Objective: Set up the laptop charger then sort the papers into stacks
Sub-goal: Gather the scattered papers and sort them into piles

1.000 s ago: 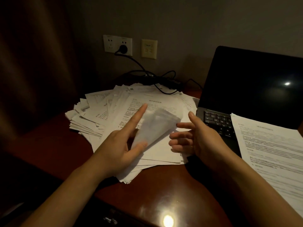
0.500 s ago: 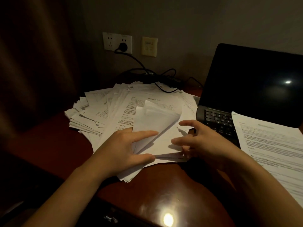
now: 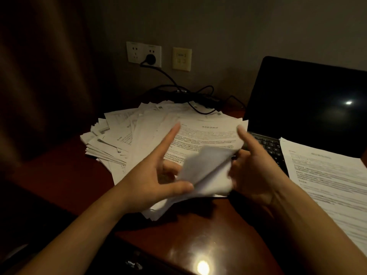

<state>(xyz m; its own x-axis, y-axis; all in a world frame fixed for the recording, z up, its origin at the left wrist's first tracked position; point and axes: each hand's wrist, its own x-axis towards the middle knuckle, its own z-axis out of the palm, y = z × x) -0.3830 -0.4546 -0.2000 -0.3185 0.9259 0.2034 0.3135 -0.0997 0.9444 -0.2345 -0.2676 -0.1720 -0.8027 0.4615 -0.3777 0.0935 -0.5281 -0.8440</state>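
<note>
Holding up a blurred white paper sheet left of the open black laptop, clamped by the left hand thumb and the right hand curled fingers, likely to separate it from the fanned white paper pile.

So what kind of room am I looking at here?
Likely a hotel room or study, dimly lit: a glossy reddish-brown wooden desk, an open black laptop, and a white double wall socket.
</note>
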